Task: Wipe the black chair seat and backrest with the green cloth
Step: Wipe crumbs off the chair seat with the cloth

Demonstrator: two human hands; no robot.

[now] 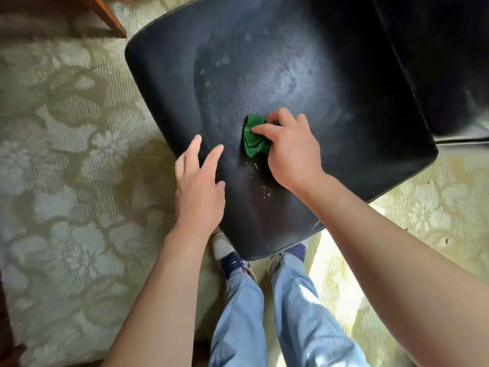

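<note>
The black chair seat (pixel 277 75) fills the upper middle of the head view, dusty and pale in its centre. Its black backrest (pixel 444 49) rises at the right edge. My right hand (pixel 291 149) presses a bunched green cloth (pixel 254 139) onto the seat near its front. My left hand (pixel 198 186) lies flat with fingers spread on the seat's front left edge. Small yellowish crumbs (pixel 260 184) dot the seat just below the cloth.
A pale green patterned carpet (pixel 66 154) covers the floor all around. A wooden furniture leg (pixel 105 14) stands at the top left. My legs in blue jeans (pixel 264 313) and shoes are right at the seat's front corner.
</note>
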